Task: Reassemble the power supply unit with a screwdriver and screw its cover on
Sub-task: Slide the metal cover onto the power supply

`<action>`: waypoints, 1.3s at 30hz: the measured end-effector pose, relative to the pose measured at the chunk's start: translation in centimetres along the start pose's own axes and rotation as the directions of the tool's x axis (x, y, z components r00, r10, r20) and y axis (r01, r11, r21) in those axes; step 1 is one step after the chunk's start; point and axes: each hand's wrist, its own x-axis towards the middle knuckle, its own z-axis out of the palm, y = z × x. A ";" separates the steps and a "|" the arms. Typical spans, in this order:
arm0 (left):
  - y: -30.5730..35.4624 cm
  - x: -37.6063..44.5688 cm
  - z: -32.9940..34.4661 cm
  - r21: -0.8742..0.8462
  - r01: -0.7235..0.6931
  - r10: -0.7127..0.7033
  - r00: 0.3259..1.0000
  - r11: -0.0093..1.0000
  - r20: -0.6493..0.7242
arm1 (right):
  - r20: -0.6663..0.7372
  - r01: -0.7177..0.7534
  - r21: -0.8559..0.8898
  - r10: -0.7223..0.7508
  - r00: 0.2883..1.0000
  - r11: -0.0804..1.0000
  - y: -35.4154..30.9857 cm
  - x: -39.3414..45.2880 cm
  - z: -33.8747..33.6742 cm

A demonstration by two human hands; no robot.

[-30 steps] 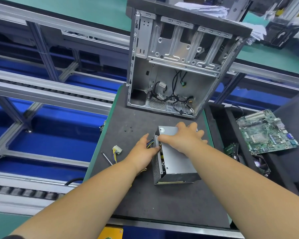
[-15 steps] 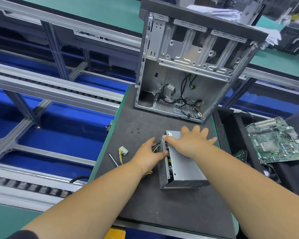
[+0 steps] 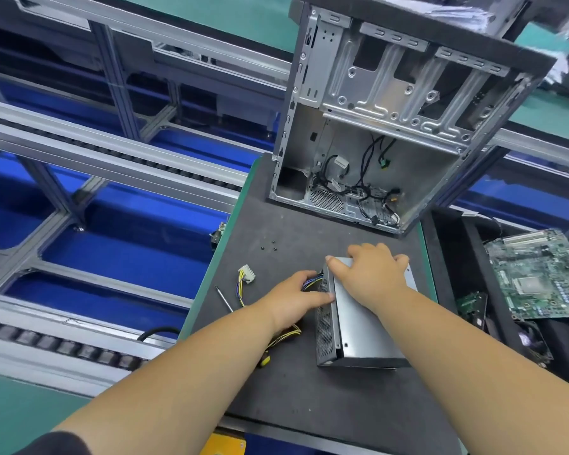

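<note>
- On the dark surface (image 3: 309, 389), just under both hands, lies the supply (image 3: 358, 330), a grey metal box with its mesh side turned to the left.
- The right hand (image 3: 372, 274) lies on the far end of the cover (image 3: 365, 326), fingers (image 3: 335, 261) hooked over its far corner and edge; I take it to be pressing the lid down and pulling it square on the box.
- The left hand (image 3: 293, 300) sits against the mesh side, its fingers curled round the cables (image 3: 311, 284) where they leave the box, likely keeping them out of the seam so the lid can seat.
- More cable (image 3: 286, 336), yellow and black, trails out under the left wrist, and a white plug (image 3: 247, 274) lies beyond the left fingers, well clear of the box.
- The screwdriver (image 3: 224, 298) rests untouched just left of the left hand, its thin shaft showing and its yellow handle partly hidden by the forearm; handy for the next step.
- Three small dark screws (image 3: 268, 246) lie loose beyond the fingers, toward the open case (image 3: 391, 126), which stands at the far end.
- A green board (image 3: 539, 277) lies off to the right of the right hand, on a separate dark tray.
- By my reckoning the lid is being fitted, and no screw has gone in yet.
</note>
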 end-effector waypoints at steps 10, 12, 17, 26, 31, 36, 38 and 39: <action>0.1 -0.3 0.8 0.080 -0.046 0.049 0.998 0.996 -0.036 | 0.023 -0.009 0.010 0.009 1.000 1.000 0.0 0.4 1.4; 0.3 -0.5 0.9 0.095 -0.038 0.042 0.998 0.995 -0.041 | 0.006 -0.008 -0.003 0.008 1.000 1.000 -0.1 0.4 1.7; 0.5 -0.9 1.0 0.097 -0.051 0.053 0.998 0.994 -0.018 | 0.030 -0.013 0.070 0.011 0.999 0.997 0.4 0.3 1.5; 0.7 -0.8 1.0 0.080 -0.046 0.052 0.996 0.996 -0.076 | 0.011 -0.026 0.450 0.024 1.000 0.893 5.0 1.0 -2.1; 1.0 -1.2 1.9 0.154 -0.150 0.171 0.976 0.977 -0.135 | 0.126 -0.072 0.326 0.032 0.991 0.943 7.0 0.8 0.5; 1.4 -1.5 2.4 0.285 -0.159 0.200 0.972 0.945 -0.121 | 0.038 -0.090 0.316 0.083 0.996 0.945 7.0 1.4 1.7; 1.3 -1.6 2.6 0.361 -0.131 0.189 0.973 0.923 -0.132 | 0.055 -0.113 0.349 0.100 0.993 0.930 7.1 1.6 2.0; 1.3 -1.7 2.7 0.407 -0.105 0.176 0.974 0.907 -0.141 | 0.073 -0.125 0.397 0.105 0.992 0.909 7.2 1.6 2.2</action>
